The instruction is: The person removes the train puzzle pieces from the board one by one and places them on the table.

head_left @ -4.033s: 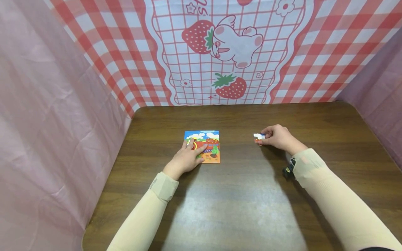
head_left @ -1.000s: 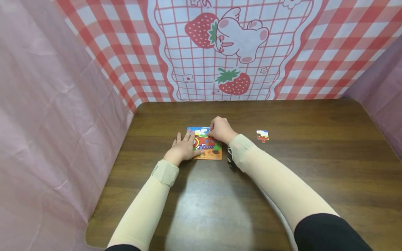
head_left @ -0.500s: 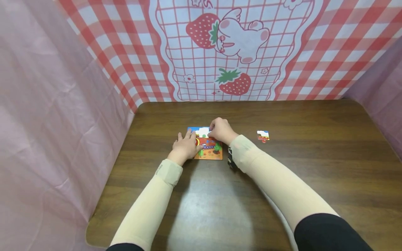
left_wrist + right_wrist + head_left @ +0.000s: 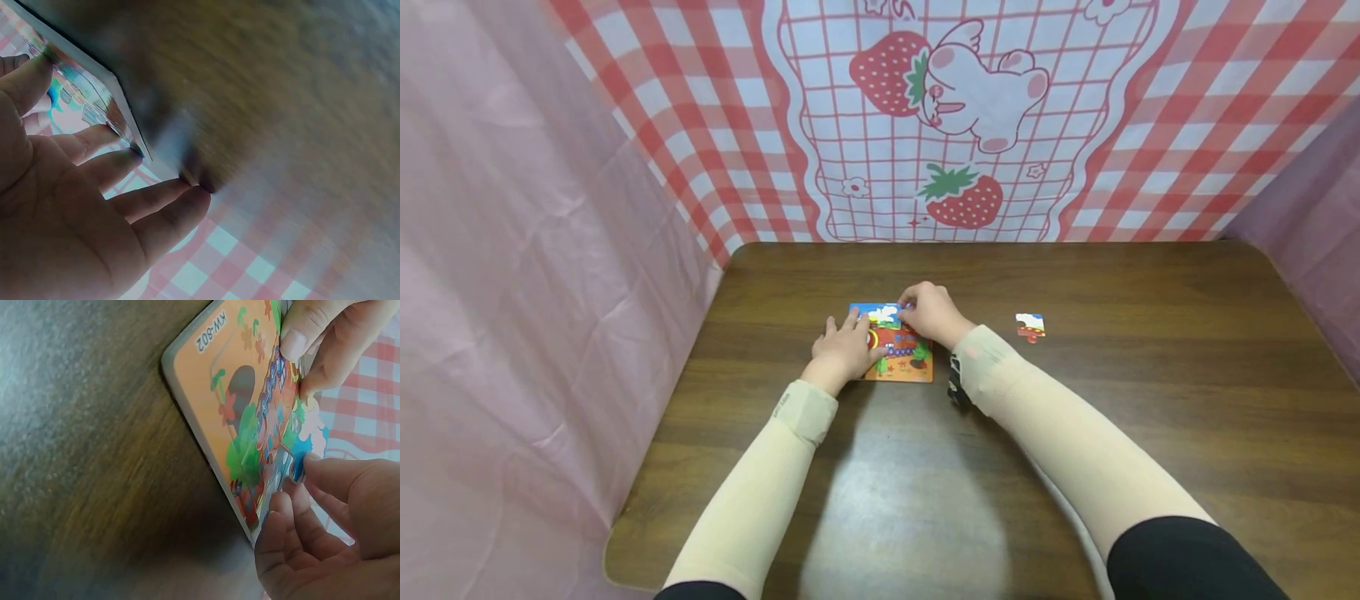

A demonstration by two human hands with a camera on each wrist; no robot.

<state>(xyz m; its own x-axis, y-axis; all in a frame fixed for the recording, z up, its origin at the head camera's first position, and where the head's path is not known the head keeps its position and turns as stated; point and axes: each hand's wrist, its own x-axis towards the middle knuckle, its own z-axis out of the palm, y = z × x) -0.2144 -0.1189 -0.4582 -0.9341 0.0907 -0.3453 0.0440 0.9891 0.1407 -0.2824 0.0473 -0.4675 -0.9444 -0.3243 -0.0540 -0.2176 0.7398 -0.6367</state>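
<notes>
**Both hands at the picture puzzle**

A small square cardboard jigsaw board (image 4: pixel 897 354) with a bright cartoon scene lies flat on the dark brown wooden tabletop (image 4: pixel 1075 433), left of centre. The left hand (image 4: pixel 844 350) rests spread on its left edge, fingers straight. The right hand (image 4: pixel 929 312) curls over the far right corner, fingertips (image 4: pixel 294 344) pinching a blue-and-white puzzle piece (image 4: pixel 299 464) against the board. Another loose white, blue and red piece (image 4: pixel 1029 326) lies apart to the right
</notes>
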